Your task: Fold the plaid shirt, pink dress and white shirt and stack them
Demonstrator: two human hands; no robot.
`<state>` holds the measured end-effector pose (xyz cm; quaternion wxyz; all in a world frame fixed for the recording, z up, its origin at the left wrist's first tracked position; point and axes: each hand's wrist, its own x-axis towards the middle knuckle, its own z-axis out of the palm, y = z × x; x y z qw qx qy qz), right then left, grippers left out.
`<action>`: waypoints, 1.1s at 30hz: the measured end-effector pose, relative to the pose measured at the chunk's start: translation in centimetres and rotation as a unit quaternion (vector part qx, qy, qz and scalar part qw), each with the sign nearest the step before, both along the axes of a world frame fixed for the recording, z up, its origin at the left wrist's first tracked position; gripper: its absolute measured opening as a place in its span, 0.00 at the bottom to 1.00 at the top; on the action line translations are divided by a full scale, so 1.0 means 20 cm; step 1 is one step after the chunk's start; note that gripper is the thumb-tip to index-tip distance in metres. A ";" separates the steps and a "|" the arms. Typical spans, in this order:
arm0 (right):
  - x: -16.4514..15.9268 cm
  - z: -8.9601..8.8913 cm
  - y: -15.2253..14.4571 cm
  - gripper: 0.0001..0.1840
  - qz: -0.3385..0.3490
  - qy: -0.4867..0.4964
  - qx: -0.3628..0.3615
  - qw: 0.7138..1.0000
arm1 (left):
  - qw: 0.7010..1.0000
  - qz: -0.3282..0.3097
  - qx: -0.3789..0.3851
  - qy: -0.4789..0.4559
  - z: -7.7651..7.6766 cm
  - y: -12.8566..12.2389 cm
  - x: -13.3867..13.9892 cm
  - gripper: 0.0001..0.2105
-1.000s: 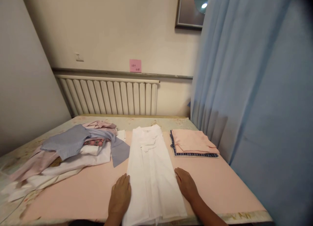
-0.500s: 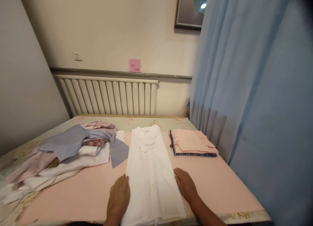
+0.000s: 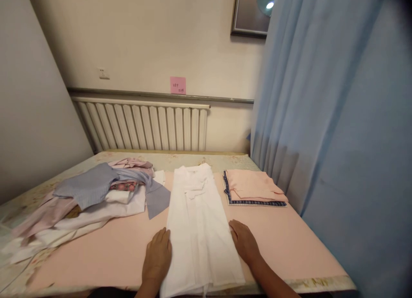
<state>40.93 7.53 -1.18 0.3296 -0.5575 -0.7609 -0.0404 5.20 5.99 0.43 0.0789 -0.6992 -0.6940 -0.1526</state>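
A long white shirt (image 3: 201,229) lies front-down lengthwise before me, its sides folded in and its collar end away from me. My left hand (image 3: 157,256) is at the shirt's left edge, fingers together and closed on the cloth, the thumb mostly hidden. Across from it, my right hand (image 3: 245,242) has its bent fingers and thumb closed at the right edge. The shirt stays flat on the pink cloth (image 3: 296,246) between both hands.
To the left is a loose heap of clothes with a grey-blue garment (image 3: 86,184) on top. At the right lies a folded stack topped by a pink garment (image 3: 254,184). A blue curtain (image 3: 322,96) hangs along the right side; a radiator (image 3: 141,124) stands behind the table.
The view has shifted very slightly. Both hands and the white shirt keep practically the same positions.
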 end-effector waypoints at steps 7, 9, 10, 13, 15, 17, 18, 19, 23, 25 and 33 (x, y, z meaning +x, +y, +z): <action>0.00 0.01 0.00 0.18 -0.004 0.006 0.012 1.000 | 1.000 0.002 -0.009 -0.003 0.03 -0.01 0.01 0.20; 0.00 0.00 0.00 0.18 -0.006 0.004 0.017 1.000 | 1.000 0.005 -0.011 -0.005 0.03 -0.01 0.01 0.20; 0.00 0.00 0.00 0.18 -0.005 0.003 0.019 1.000 | 1.000 0.006 -0.012 -0.006 0.03 -0.01 0.01 0.20; 0.00 -0.01 0.00 0.18 0.000 -0.001 0.021 1.000 | 1.000 0.004 -0.010 -0.009 0.02 -0.01 0.01 0.20; 0.00 -0.02 0.00 0.18 -0.001 -0.003 0.023 1.000 | 1.000 0.001 -0.008 -0.011 0.02 -0.01 0.01 0.20; 0.00 -0.01 0.00 0.18 -0.002 -0.002 0.027 1.000 | 1.000 0.001 -0.007 -0.012 0.03 -0.01 0.01 0.20; 0.00 -0.01 0.00 0.18 -0.002 0.000 0.029 1.000 | 1.000 0.003 -0.007 -0.012 0.03 -0.01 0.01 0.20; 0.00 -0.01 0.00 0.18 -0.001 0.001 0.031 1.000 | 1.000 0.004 -0.009 -0.011 0.03 -0.01 0.01 0.20; 0.00 -0.01 0.00 0.18 0.001 0.003 0.026 1.000 | 1.000 0.004 -0.021 -0.010 0.06 -0.02 0.02 0.20; 0.00 0.00 0.00 0.19 0.000 0.001 0.014 1.000 | 1.000 0.004 -0.022 -0.014 0.07 -0.02 0.02 0.19; 0.00 0.01 -0.01 0.18 0.006 0.013 0.006 1.000 | 0.999 0.010 -0.018 -0.036 0.06 -0.02 0.03 0.19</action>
